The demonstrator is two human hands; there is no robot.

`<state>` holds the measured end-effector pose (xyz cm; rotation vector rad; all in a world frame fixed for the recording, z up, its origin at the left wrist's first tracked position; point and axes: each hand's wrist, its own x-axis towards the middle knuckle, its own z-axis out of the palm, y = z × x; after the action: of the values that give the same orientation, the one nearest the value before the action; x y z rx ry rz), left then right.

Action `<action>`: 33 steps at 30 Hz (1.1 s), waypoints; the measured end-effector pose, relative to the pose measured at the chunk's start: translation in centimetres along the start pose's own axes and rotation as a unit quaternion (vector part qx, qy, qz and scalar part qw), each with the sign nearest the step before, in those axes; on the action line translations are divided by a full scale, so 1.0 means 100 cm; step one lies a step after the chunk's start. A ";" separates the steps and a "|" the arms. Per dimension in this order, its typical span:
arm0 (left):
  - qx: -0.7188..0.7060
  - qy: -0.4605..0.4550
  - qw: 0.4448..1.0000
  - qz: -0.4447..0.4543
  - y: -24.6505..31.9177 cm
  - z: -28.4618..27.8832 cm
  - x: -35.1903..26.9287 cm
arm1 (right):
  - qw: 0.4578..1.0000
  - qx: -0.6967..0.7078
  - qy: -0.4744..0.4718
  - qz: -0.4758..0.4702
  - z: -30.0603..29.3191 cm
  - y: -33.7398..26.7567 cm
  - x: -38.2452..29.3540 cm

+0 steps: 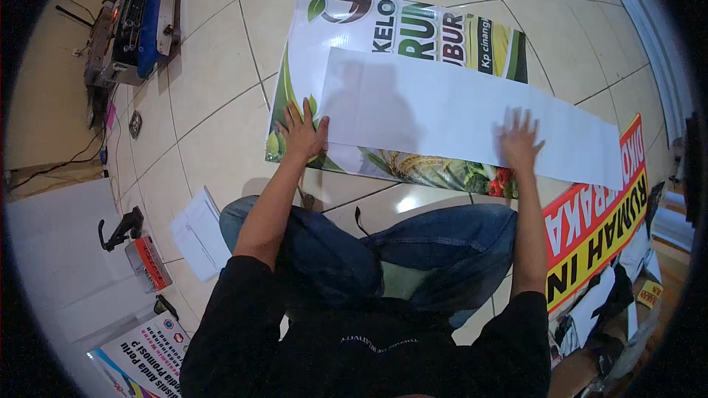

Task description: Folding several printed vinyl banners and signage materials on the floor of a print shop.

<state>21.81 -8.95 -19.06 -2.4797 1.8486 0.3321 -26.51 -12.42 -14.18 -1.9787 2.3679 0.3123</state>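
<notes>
A printed vinyl banner (337, 33) with leaf, vegetable and lettering prints lies on the tiled floor before my crossed legs. Across its lower part, a long white sheet (442, 105) lies at a slant and reaches past the banner's right edge. My left hand (304, 131) rests flat with fingers spread on the banner's green left part, its thumb at the white sheet's left end. My right hand (520, 141), a little blurred, is spread over the sheet's right half; whether it presses down cannot be told. Neither hand grips anything.
A red and yellow lettered sign (603, 226) lies at the right, partly under the white sheet, beside a pile of scraps (592, 309). White papers (199, 235), a red-and-clear box (149, 265) and a black tape dispenser or similar tool (121, 229) are left. A machine (133, 33) stands upper left.
</notes>
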 end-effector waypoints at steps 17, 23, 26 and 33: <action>-0.001 0.041 0.999 0.013 0.038 -0.035 0.127 | 0.995 0.084 0.016 -0.045 0.017 -0.082 0.093; -0.190 0.174 0.965 -0.037 -0.023 -0.033 0.134 | 0.943 0.250 0.182 -0.122 -0.008 -0.054 0.076; -0.116 -0.018 0.990 -0.074 -0.081 -0.043 0.098 | 0.962 0.239 0.127 -0.029 -0.002 0.011 0.018; -0.244 -0.068 0.965 -0.070 -0.099 -0.032 0.051 | 0.753 0.602 -0.191 0.183 0.038 0.075 -0.041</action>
<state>33.10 -11.30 -17.87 -2.7729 1.6858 1.0359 -33.43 -6.56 -16.31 -0.7409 1.7898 -0.6181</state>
